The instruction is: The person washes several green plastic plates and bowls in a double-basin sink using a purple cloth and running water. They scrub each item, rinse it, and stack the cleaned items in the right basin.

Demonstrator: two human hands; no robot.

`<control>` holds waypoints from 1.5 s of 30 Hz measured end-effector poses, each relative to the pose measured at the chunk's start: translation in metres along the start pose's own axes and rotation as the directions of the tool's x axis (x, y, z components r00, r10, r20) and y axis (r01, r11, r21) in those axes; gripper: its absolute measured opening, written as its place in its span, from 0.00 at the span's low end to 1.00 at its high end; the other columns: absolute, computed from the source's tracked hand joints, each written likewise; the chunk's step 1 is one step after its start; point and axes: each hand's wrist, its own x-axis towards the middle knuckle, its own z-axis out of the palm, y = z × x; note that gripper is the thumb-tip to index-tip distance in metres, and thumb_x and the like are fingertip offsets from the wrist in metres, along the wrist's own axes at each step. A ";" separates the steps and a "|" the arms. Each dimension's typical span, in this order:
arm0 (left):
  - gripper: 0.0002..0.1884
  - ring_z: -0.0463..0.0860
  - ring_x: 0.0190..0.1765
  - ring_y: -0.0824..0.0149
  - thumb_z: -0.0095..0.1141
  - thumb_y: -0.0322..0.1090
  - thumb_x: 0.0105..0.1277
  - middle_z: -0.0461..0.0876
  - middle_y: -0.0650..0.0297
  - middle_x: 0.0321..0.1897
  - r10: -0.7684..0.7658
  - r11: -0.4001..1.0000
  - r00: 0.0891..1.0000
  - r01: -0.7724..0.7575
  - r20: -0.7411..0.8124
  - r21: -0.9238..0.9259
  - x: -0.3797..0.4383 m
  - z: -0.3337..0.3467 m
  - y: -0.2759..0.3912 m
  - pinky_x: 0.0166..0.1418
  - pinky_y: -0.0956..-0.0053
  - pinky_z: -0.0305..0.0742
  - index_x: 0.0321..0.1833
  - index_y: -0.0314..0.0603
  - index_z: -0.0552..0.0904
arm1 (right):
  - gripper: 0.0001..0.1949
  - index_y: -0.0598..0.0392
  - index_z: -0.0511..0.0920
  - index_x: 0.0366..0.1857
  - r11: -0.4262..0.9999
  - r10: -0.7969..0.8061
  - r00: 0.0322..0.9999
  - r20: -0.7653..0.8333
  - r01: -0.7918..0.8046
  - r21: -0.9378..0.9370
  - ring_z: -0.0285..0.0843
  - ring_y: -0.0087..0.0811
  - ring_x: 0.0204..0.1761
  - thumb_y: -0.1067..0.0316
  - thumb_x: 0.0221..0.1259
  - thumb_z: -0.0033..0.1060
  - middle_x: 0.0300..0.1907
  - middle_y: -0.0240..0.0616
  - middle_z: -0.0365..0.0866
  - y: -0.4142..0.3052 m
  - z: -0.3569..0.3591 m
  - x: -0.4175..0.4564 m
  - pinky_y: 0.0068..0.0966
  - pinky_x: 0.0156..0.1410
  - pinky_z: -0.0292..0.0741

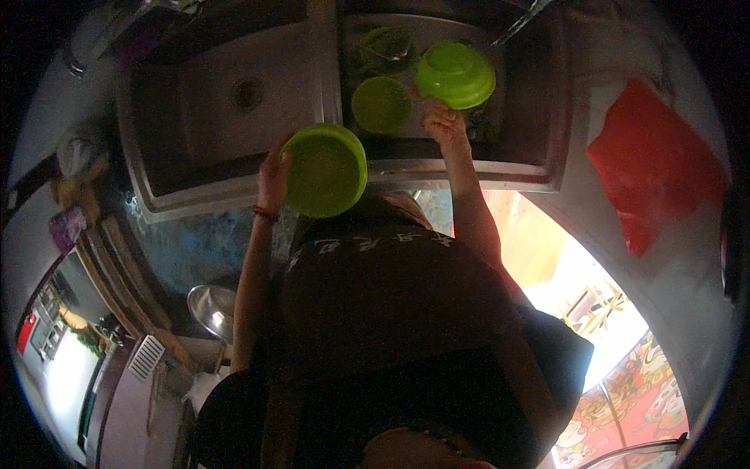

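My left hand (274, 176) grips the rim of a round green plastic bowl (325, 171), which is held over the front edge of the double sink. My right hand (444, 122) holds another green bowl (456, 73), its base turned towards the camera, over the right basin. Between them a round green bowl (381, 105) rests low in the right basin. Behind that one lies a darker green heap (387, 50), too dim to name, with something shiny on it. Part of my right hand's fingers is hidden by the bowl.
The left basin (214, 111) of the metal sink shows a drain hole. A faucet spout (521, 22) reaches in at the top right. A red cloth or plastic sheet (656, 167) lies on the counter at the right. A shiny metal bowl (212, 311) stands low at the left.
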 end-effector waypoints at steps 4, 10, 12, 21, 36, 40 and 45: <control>0.19 0.64 0.54 0.62 0.36 0.42 0.62 0.65 0.58 0.52 -0.147 0.989 0.989 0.146 0.036 0.027 -0.003 -0.004 0.004 0.53 0.69 0.60 0.54 0.42 0.64 | 0.28 0.67 0.46 0.54 0.961 0.256 0.962 0.090 -0.244 -0.128 0.66 0.23 0.14 0.59 0.56 0.39 0.21 0.43 0.68 0.062 0.039 0.001 0.17 0.12 0.65; 0.33 0.62 0.56 0.60 0.18 0.60 0.58 0.62 0.57 0.53 -0.537 0.757 0.841 0.446 -0.066 -0.477 -0.001 0.000 0.034 0.56 0.68 0.56 0.56 0.42 0.61 | 0.22 0.60 0.61 0.49 -0.567 0.198 0.925 0.325 0.379 -0.732 0.72 0.33 0.26 0.61 0.51 0.49 0.34 0.44 0.72 0.102 0.039 -0.006 0.27 0.32 0.71; 0.35 0.60 0.57 0.59 0.20 0.62 0.57 0.60 0.57 0.54 -0.607 0.575 0.794 0.474 0.040 -0.667 -0.002 -0.001 0.043 0.57 0.66 0.55 0.57 0.41 0.59 | 0.21 0.58 0.65 0.48 -0.818 0.136 0.971 0.197 0.223 -0.530 0.72 0.33 0.27 0.63 0.49 0.51 0.33 0.44 0.73 0.141 0.065 -0.002 0.27 0.34 0.71; 0.26 0.62 0.55 0.61 0.47 0.47 0.55 0.63 0.58 0.53 -0.216 0.947 0.970 0.237 0.113 -0.217 -0.006 -0.010 0.007 0.55 0.65 0.60 0.56 0.46 0.62 | 0.18 0.52 0.67 0.44 -0.911 -0.386 0.922 -0.037 -0.387 -0.141 0.73 0.37 0.27 0.57 0.50 0.49 0.25 0.42 0.74 0.057 0.021 0.034 0.33 0.35 0.70; 0.21 0.67 0.51 0.62 0.49 0.37 0.55 0.66 0.59 0.49 -0.171 0.938 0.980 0.193 0.103 -0.287 0.002 -0.005 0.010 0.51 0.69 0.65 0.53 0.45 0.65 | 0.13 0.60 0.69 0.32 -0.827 -0.554 0.833 0.018 -0.547 -0.127 0.71 0.36 0.31 0.62 0.46 0.54 0.33 0.43 0.70 -0.041 -0.060 0.036 0.32 0.34 0.71; 0.21 0.67 0.51 0.62 0.49 0.35 0.55 0.67 0.59 0.49 -0.232 0.945 0.971 0.239 0.056 -0.225 -0.003 -0.004 0.021 0.50 0.69 0.65 0.52 0.45 0.66 | 0.15 0.59 0.66 0.37 -0.531 -0.698 0.715 -0.037 -0.551 -0.644 0.69 0.34 0.35 0.63 0.47 0.53 0.37 0.42 0.69 -0.058 -0.017 0.002 0.33 0.38 0.70; 0.20 0.67 0.50 0.61 0.48 0.33 0.54 0.68 0.59 0.48 -0.192 0.956 0.979 0.203 0.073 -0.211 0.001 -0.005 0.012 0.49 0.67 0.66 0.52 0.45 0.67 | 0.22 0.56 0.61 0.48 0.289 -0.814 0.578 -0.054 0.324 -0.901 0.64 0.34 0.46 0.69 0.46 0.54 0.45 0.40 0.64 -0.113 -0.009 -0.016 0.34 0.45 0.69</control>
